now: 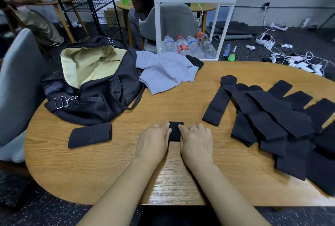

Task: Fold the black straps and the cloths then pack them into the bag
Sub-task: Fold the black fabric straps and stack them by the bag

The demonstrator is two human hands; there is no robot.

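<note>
A: Item in hand?
B: Folded strap (175, 131), black, compact, lying on the tabletop (163, 180) directly ahead of both wrists, near the front edge.

A: Position against the fingers?
B: Wedged between the two hands. Left hand (153, 141) against its left edge, right hand (196, 141) against its right edge, fingers (182, 128) bent inward and pressing onto the fabric from both sides. Neither hand nearer; equal reach.

A: Long axis?
B: Ran away from the body, short side toward the wrists. Top end showed past the fingertips.

A: Grip?
B: Narrow, curled onto the strap, not spread. Whether thumbs tucked underneath, impossible to tell.

A: Appearance?
B: Matte black, thick, squared at the far end; likely soft and springy, liable to unfold if released loosely.

A: Destination?
B: Bag (94, 84), black with pale lining, mouth open, left and farther back. Judged a leftward carry, left hand better placed.

A: Other stock?
B: One folded strap (90, 134) left of the hands; pile of unfolded straps (272, 117) to the right; grey cloth (166, 73) beside the bag, unfolded.
</note>
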